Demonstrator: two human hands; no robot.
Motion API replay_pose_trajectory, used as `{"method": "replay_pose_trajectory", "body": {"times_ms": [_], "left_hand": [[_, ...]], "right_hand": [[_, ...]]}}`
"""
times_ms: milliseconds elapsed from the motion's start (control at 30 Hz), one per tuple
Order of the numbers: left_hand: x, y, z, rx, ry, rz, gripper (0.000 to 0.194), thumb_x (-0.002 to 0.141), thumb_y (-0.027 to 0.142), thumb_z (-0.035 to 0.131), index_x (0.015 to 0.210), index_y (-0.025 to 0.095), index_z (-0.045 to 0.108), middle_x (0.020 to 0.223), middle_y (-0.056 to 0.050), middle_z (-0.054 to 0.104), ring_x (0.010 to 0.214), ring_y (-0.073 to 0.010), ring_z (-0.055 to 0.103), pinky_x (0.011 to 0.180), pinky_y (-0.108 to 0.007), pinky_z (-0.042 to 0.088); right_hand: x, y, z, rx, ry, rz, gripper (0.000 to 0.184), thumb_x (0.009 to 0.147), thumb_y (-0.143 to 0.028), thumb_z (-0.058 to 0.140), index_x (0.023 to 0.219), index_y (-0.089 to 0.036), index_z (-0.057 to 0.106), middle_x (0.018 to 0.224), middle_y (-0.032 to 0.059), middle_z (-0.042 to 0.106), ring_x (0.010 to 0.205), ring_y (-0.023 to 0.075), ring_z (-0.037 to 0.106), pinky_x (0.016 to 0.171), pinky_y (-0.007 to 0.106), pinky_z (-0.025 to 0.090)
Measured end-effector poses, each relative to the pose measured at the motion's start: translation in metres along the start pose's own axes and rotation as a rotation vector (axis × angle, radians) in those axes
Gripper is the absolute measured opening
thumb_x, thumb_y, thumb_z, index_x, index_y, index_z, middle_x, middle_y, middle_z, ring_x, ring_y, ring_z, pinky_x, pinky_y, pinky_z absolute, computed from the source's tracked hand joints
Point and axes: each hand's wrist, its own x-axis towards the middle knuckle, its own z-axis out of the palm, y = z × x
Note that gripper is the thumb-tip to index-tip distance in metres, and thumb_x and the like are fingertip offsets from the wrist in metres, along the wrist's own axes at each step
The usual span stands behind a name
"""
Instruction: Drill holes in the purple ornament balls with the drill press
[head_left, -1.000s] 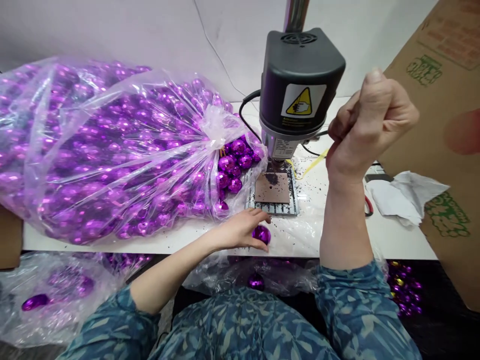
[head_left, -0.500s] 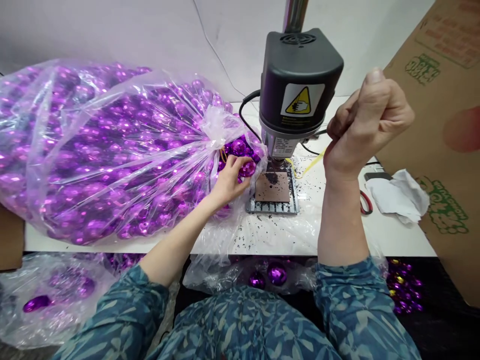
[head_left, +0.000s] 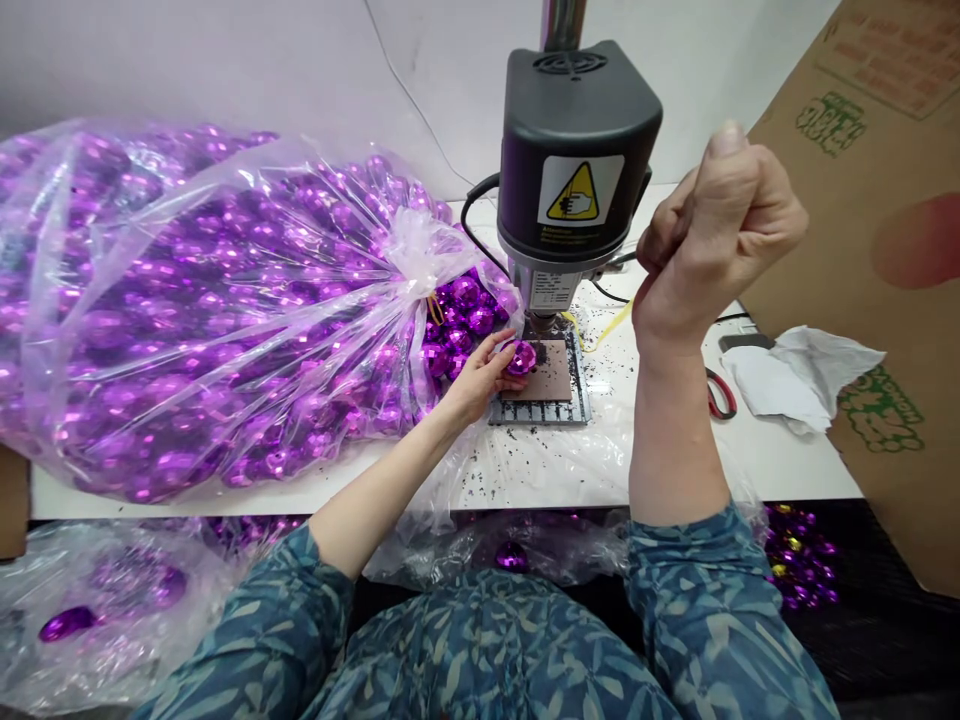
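Observation:
My left hand holds a shiny purple faceted ball by its fingertips, over the left part of a brown board. That board lies on the slotted metal base of a bench drill press, under its chuck. Raised at the right of the machine, my right hand is closed in a fist around what looks like the end of the press's lever, which the fingers mostly hide. Beside my left hand, more purple balls show at the mouth of a big clear plastic bag.
Dark shavings lie scattered on the white table. To the right are red-handled scissors, crumpled white paper and a tall cardboard box. Below the table edge, purple and gold balls and loose plastic bags are visible.
My left hand has taken a purple ball from the bag's mouth and moved right with it to the drill base. My right hand keeps its closed grip; the view has shifted slightly.

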Motion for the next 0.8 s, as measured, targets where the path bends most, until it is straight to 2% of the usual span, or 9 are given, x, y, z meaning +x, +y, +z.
{"method": "replay_pose_trajectory", "body": {"times_ms": [67,167,300,367,533,667,800], "left_hand": [[0.002,-0.001,0.0,0.012,0.001,0.012,0.04,0.091,0.04,0.08,0.125,0.026,0.064,0.099,-0.002,0.076,0.08,-0.0164,0.075,0.076,-0.034,0.065],[0.006,-0.005,-0.002,0.09,0.101,0.098,0.037,0.084,0.029,0.084,0.114,0.025,0.063,0.097,0.0,0.072,0.085,-0.015,0.073,0.077,-0.031,0.062],[0.01,-0.009,-0.007,0.234,0.225,0.274,0.035,0.086,0.026,0.08,0.119,0.026,0.065,0.103,-0.001,0.071,0.093,-0.0153,0.071,0.087,-0.032,0.06],[0.01,-0.009,-0.01,0.264,0.215,0.311,0.034,0.088,0.03,0.08,0.12,0.026,0.066,0.106,-0.003,0.071,0.097,-0.0163,0.071,0.093,-0.033,0.059],[0.01,-0.013,-0.011,0.249,0.126,0.315,0.043,0.085,0.041,0.088,0.114,0.024,0.061,0.102,-0.003,0.075,0.095,-0.0173,0.073,0.089,-0.034,0.059],[0.014,-0.022,-0.007,0.256,0.064,0.343,0.052,0.081,0.045,0.091,0.113,0.023,0.058,0.109,-0.006,0.077,0.104,-0.0213,0.075,0.095,-0.04,0.061],[0.022,-0.031,-0.006,0.269,-0.003,0.388,0.055,0.082,0.045,0.091,0.12,0.023,0.058,0.124,-0.01,0.074,0.115,-0.025,0.075,0.107,-0.047,0.06]], "right_hand": [[0.0,-0.001,0.0,-0.014,-0.002,0.008,0.064,0.084,-0.07,0.059,0.059,-0.022,0.025,0.044,-0.0098,0.027,0.037,-0.0008,0.022,0.042,0.025,0.015],[-0.001,-0.002,0.0,-0.059,-0.01,0.012,0.065,0.085,-0.074,0.055,0.06,-0.023,0.023,0.044,-0.0095,0.026,0.038,0.0004,0.022,0.043,0.026,0.018],[-0.002,-0.002,-0.001,-0.122,-0.019,0.018,0.066,0.084,-0.079,0.05,0.06,-0.024,0.024,0.044,-0.009,0.028,0.038,0.0016,0.023,0.043,0.027,0.02],[-0.002,-0.002,-0.001,-0.123,-0.012,0.013,0.066,0.084,-0.081,0.05,0.06,-0.025,0.024,0.043,-0.0089,0.028,0.037,0.0025,0.021,0.041,0.029,0.02],[-0.001,-0.002,0.0,-0.086,-0.027,-0.028,0.065,0.086,-0.077,0.054,0.057,-0.026,0.026,0.042,-0.008,0.029,0.037,0.0047,0.022,0.042,0.033,0.021],[0.0,-0.002,-0.001,-0.149,-0.031,-0.042,0.068,0.086,-0.083,0.047,0.056,-0.026,0.023,0.042,-0.0077,0.027,0.037,0.0043,0.02,0.043,0.032,0.023],[0.0,-0.002,-0.001,-0.193,-0.041,-0.034,0.067,0.088,-0.083,0.041,0.058,-0.026,0.022,0.042,-0.0067,0.025,0.039,0.0053,0.022,0.044,0.032,0.027]]}}
